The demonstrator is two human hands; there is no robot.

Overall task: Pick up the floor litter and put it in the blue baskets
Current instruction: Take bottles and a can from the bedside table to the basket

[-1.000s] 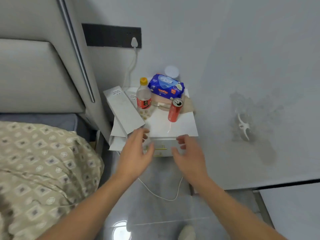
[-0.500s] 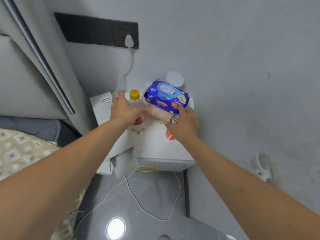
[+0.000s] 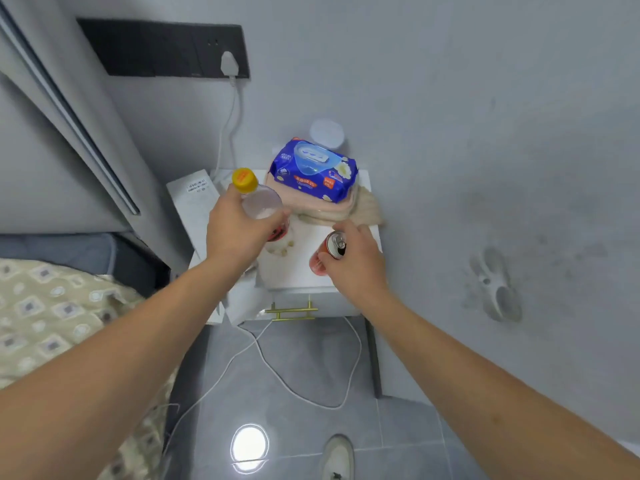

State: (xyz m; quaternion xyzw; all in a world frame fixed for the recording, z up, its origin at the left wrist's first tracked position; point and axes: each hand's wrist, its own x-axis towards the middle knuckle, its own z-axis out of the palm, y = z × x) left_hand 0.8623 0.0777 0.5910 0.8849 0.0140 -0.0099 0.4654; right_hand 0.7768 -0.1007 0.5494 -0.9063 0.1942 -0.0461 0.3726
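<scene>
My left hand (image 3: 235, 233) is wrapped around a clear plastic bottle (image 3: 259, 202) with a yellow cap and a red label, lifted off the white nightstand (image 3: 294, 275) and tilted toward me. My right hand (image 3: 353, 258) grips a red drink can (image 3: 330, 251) with an open top, raised just above the nightstand's right side. No blue basket is in view.
A blue wipes pack (image 3: 315, 169) lies on folded pink cloth (image 3: 311, 206) at the back of the nightstand, with a white round lid (image 3: 327, 131) behind. A white box (image 3: 194, 199) leans at the left. A charger cable (image 3: 294, 386) trails over the grey floor. A bed (image 3: 52, 317) is at left.
Both hands reached from the nightstand's front edge to the bottle and the can, closed on them, and have lifted them off the top toward me.
</scene>
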